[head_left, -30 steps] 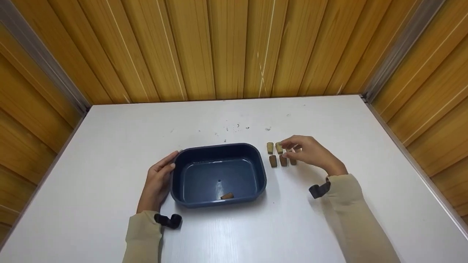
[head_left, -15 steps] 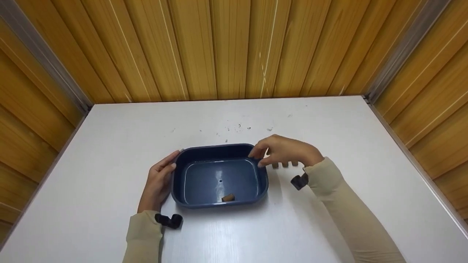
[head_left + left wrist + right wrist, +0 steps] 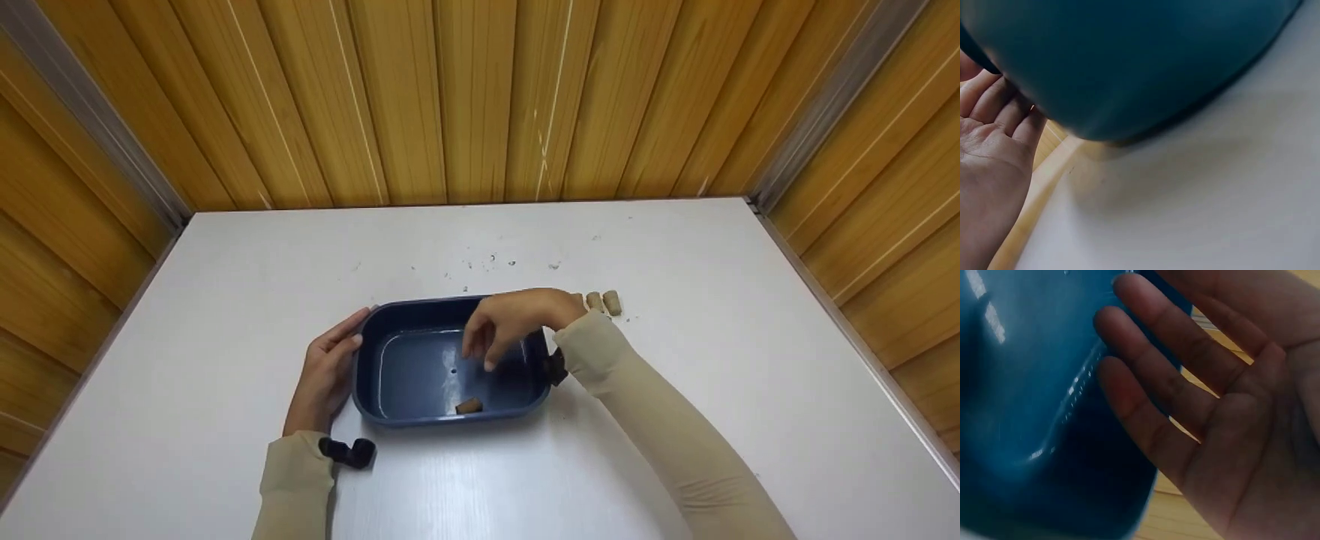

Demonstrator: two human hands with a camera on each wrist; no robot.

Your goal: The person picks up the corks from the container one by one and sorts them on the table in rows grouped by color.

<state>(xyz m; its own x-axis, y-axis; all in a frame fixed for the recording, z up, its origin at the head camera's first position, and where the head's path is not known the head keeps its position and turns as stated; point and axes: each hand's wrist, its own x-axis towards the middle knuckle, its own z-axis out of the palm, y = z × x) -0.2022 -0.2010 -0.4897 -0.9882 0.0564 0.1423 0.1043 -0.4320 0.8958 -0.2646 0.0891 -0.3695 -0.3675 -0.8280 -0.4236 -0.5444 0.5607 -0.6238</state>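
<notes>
A dark blue plastic tub (image 3: 450,421) stands on the white table. My left hand (image 3: 327,367) holds it at the left end, thumb at the rim and fingers against the outer wall; the left wrist view shows that wall (image 3: 1129,73) close up. One brown tapered cork (image 3: 469,406) lies inside by the near wall. Over the tub's right half hangs my right hand (image 3: 510,322), fingers pointing down, thumb apart from them. In the right wrist view its fingers (image 3: 1145,394) are spread loosely with nothing between them, and the cork is out of sight.
Several tan corks (image 3: 612,302) stand in a row right of the tub, partly covered by the right wrist and sleeve. Dark specks (image 3: 493,258) mark the table behind the tub. Wood-look panels (image 3: 472,105) wall in the back and both sides.
My right hand has left the corks on the table and moved left, over the rim and into the space above the tub. The left hand and the tub have stayed put.
</notes>
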